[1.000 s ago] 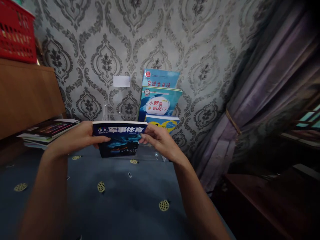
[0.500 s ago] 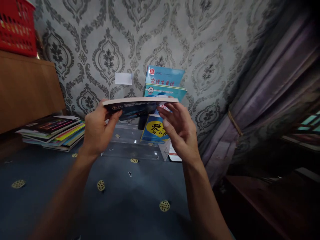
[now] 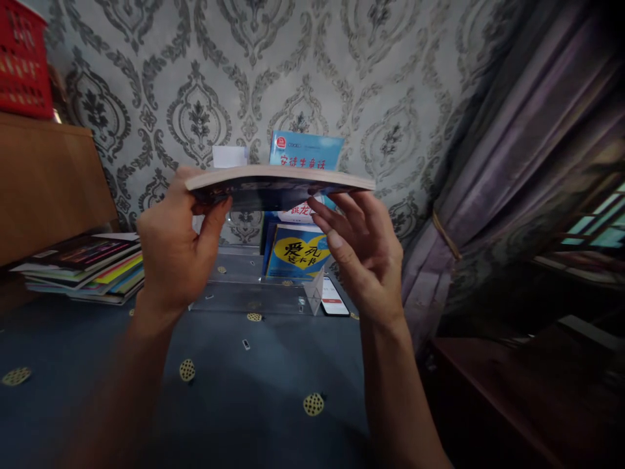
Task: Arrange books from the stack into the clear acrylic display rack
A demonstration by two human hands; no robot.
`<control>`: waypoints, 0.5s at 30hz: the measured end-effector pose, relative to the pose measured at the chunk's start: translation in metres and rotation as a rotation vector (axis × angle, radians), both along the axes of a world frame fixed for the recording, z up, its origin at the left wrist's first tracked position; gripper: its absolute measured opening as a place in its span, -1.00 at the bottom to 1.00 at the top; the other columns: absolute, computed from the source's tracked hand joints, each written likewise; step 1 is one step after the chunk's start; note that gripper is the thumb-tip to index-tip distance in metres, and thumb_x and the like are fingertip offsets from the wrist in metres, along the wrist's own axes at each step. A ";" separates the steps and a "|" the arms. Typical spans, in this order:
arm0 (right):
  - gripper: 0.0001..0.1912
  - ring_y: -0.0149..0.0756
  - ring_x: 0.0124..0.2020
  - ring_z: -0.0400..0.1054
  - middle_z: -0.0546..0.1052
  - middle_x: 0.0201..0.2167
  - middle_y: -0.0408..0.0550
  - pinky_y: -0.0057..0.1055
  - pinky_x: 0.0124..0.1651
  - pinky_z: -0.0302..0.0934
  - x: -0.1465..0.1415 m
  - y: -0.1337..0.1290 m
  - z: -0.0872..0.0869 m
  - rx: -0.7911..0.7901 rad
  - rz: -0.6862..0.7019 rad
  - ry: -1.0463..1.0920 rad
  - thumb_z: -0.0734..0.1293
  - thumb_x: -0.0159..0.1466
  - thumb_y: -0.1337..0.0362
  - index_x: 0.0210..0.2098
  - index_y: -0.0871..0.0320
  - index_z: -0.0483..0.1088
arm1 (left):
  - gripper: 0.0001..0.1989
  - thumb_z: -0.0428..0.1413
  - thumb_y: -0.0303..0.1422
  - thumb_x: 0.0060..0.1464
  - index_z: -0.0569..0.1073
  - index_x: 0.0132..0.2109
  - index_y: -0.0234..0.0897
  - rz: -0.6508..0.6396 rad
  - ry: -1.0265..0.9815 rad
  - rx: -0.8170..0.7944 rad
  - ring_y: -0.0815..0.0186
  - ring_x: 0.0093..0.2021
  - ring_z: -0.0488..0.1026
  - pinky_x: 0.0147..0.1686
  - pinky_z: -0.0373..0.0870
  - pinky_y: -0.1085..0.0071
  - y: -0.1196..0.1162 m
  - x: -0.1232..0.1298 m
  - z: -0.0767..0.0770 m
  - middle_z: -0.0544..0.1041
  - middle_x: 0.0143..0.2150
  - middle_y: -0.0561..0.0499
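A dark-covered book (image 3: pixel 278 185) is held up nearly level in front of me, its pale page edge toward my eyes. My left hand (image 3: pixel 176 238) grips its left end, thumb on the dark cover. At the right end, the fingertips of my right hand (image 3: pixel 371 254) support the book from below, while the thumb is apart from it. Behind it, a clear acrylic stand (image 3: pixel 234 267) on the table holds several upright books, among them a blue one with a yellow heart (image 3: pixel 300 251) and a light-blue one (image 3: pixel 307 146) at the back.
A stack of books (image 3: pixel 83 264) lies on the left of the dark blue tablecloth (image 3: pixel 234 391). Beside the stand's right end lies a phone (image 3: pixel 334 299). A wooden cabinet (image 3: pixel 49 176) with a red basket (image 3: pixel 24 62) stands at left; a purple curtain (image 3: pixel 469 182) hangs at right.
The book has come up and closer to my eyes, tilting so its page edge shows more. My hands have moved slightly apart with it. More of the yellow-heart book and the phone now shows.
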State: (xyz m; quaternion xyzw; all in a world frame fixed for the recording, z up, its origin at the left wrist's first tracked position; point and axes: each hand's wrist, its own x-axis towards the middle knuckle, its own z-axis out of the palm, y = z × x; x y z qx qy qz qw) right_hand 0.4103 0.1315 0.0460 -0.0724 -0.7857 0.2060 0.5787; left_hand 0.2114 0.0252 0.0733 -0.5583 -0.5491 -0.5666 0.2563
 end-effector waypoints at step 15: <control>-0.37 -0.03 0.24 0.35 0.34 0.31 -0.05 0.06 0.29 0.28 0.019 0.035 -0.003 -0.018 -0.079 0.026 0.29 0.38 -0.01 0.39 -0.20 0.10 | -0.68 0.11 -0.23 0.23 0.37 0.08 -0.22 -0.319 -0.034 -0.102 0.07 -0.04 0.50 0.01 0.41 0.17 0.073 -0.013 -0.002 0.53 -0.22 -0.03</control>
